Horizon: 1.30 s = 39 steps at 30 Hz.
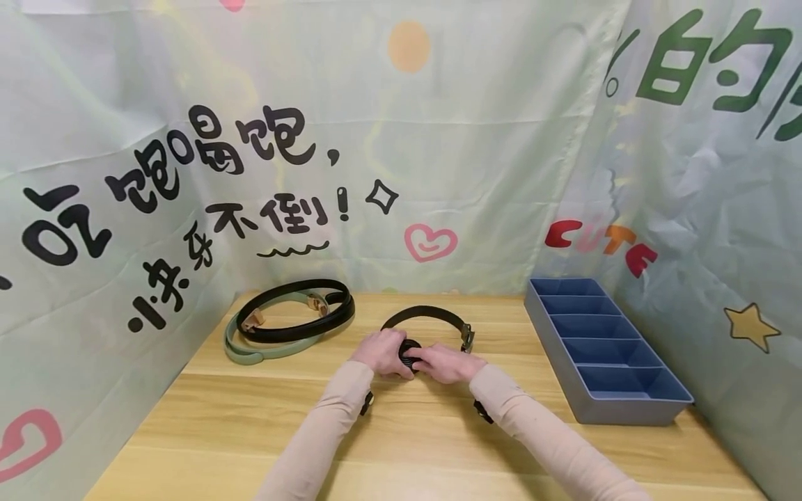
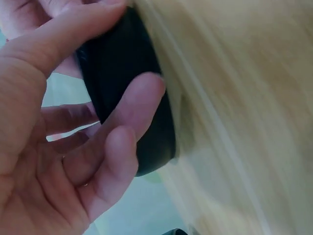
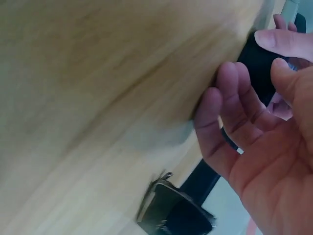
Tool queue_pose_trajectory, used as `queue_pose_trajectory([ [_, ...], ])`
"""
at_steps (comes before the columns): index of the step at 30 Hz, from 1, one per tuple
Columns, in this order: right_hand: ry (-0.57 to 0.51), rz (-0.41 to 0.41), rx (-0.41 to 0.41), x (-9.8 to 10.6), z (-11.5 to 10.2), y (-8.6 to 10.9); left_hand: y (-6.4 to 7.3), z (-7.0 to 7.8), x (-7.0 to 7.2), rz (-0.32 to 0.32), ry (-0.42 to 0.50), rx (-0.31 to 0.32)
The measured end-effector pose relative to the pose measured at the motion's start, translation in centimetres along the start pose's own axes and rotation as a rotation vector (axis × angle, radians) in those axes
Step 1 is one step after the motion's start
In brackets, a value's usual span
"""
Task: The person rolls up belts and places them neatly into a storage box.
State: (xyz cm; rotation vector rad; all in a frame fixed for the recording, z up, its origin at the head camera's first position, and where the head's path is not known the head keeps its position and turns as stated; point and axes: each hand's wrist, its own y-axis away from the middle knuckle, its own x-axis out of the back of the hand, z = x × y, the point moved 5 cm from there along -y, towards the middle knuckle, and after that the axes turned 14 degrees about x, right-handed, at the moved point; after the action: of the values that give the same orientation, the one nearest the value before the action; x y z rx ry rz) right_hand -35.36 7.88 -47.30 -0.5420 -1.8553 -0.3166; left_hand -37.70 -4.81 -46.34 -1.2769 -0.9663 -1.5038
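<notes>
Between the two hands a black belt is coiled into a tight roll (image 1: 410, 347), standing on edge on the table. Its unrolled strap (image 1: 432, 310) arcs behind the hands and ends at a metal buckle (image 1: 467, 337) on the right. My left hand (image 1: 382, 351) grips the roll from the left, fingers curled about its outer side, as the black band (image 2: 122, 63) in the left wrist view shows. From the right, my right hand (image 1: 446, 363) holds the roll with thumb and fingers. In the right wrist view the buckle (image 3: 176, 208) lies below that hand (image 3: 274, 137).
At the back left, another black belt (image 1: 294, 335) lies looped over a pale green belt (image 1: 244, 356). A blue-grey box (image 1: 633, 410) with several compartments stands on the right. Printed cloth (image 1: 489, 174) encloses the wooden table (image 1: 413, 452) at the back and sides.
</notes>
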Motion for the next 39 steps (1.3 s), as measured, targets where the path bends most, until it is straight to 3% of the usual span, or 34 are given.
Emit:
queue_pose_trajectory([
  [4, -0.003, 0.007, 0.029, -0.02, 0.16, 0.18, 0.41, 0.09, -0.13, -0.01, -0.05, -0.06],
  [8, 0.016, 0.001, 0.061, 0.1, 0.19, 0.24, 0.71, 0.08, 0.04, -0.092, -0.012, -0.129],
  [12, 0.041, -0.015, 0.032, 0.13, 0.14, 0.32, 0.61, -0.06, 0.29, -0.14, 0.081, -0.087],
  [14, 0.041, -0.026, 0.014, 0.01, 0.02, 0.28, 0.54, -0.06, 0.33, -0.117, 0.085, -0.053],
  [18, 0.019, -0.031, -0.024, -0.25, -0.25, 0.21, 0.47, -0.08, 0.15, -0.02, -0.003, 0.007],
  [20, 0.015, -0.026, -0.042, -0.32, -0.26, 0.22, 0.53, -0.17, -0.04, -0.001, -0.027, 0.032],
  [23, 0.016, -0.01, -0.03, -0.33, -0.18, 0.21, 0.66, -0.14, -0.22, -0.004, -0.036, 0.009],
  [28, 0.023, -0.015, 0.021, -0.26, -0.03, 0.28, 0.69, 0.17, -0.25, -0.099, -0.007, -0.081],
  [31, 0.028, -0.018, 0.018, -0.16, 0.1, 0.34, 0.5, 0.36, -0.07, -0.139, 0.047, -0.086],
  [34, 0.024, -0.015, -0.028, -0.06, 0.26, 0.34, 0.2, 0.54, 0.14, -0.104, 0.062, -0.058],
  [39, -0.009, 0.009, -0.091, -0.15, 0.13, 0.08, -0.06, 0.4, 0.07, 0.029, -0.022, 0.037],
])
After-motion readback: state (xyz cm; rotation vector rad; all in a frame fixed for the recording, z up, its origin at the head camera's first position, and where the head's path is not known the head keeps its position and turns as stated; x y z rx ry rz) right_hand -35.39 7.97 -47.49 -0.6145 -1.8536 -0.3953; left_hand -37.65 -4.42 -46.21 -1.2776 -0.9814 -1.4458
